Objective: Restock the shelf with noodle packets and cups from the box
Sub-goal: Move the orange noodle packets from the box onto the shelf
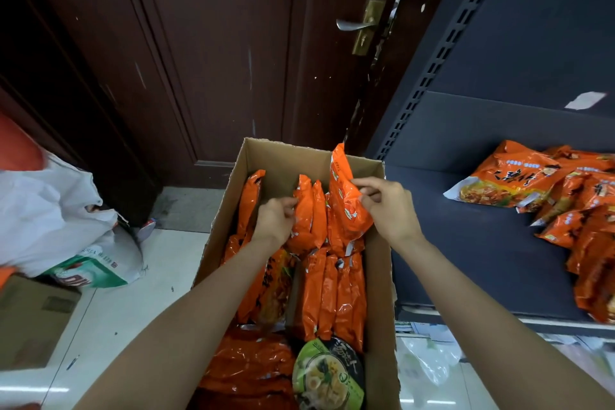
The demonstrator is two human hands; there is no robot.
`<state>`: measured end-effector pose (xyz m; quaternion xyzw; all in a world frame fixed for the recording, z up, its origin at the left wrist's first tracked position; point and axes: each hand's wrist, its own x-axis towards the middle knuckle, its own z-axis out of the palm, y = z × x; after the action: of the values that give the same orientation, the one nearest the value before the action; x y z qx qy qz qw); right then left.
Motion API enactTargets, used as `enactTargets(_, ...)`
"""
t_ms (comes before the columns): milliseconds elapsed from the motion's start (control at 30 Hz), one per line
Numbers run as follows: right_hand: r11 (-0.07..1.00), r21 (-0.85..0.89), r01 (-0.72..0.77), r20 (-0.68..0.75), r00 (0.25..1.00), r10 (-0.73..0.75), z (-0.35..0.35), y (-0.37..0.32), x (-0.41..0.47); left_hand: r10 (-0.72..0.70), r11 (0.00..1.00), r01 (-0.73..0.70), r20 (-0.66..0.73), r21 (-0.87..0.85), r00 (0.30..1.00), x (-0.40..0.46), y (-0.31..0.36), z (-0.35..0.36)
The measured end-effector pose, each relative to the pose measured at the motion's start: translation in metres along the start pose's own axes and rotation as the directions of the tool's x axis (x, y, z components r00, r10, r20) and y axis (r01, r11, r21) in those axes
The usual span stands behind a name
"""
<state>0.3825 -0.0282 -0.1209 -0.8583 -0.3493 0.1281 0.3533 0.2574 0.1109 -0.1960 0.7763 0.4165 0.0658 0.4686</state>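
Head view, inspector: how far along?

— Early. The box [379, 243] on the floor is mostly full of orange noodle packets [329, 293], with one green noodle cup [327, 373] at its near end.

— Hands?

— Right hand [387, 206] pinches a raised packet [346, 196] at the box's far end; left hand [274, 220] curls on an upright packet [304, 210] beside it.

— The shelf?

— The shelf [482, 243] carries a heap of packets [572, 206] at its right; most of the restocking, I judge, remains.
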Motion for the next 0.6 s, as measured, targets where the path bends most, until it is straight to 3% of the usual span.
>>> enactTargets(267, 0.999, 0.032, -0.03, -0.067, 0.997, 0.032, -0.007, -0.017, -0.01, 0.174, 0.979, -0.183, -0.101, -0.087, 0.98, -0.039, 0.035, -0.05)
enactTargets(433, 0.986, 0.167, 0.026, -0.151, 0.989, 0.0, -0.035, -0.042, -0.019, 0.325, 0.94, -0.34, -0.218, -0.033, 0.92, -0.065, 0.07, -0.077)
enactTargets(600, 0.965, 0.248, 0.09, -0.278, 0.96, -0.018, -0.09, -0.049, -0.024, 0.461, 0.877, -0.48, -0.25, -0.018, 0.851, -0.083, 0.127, -0.076)
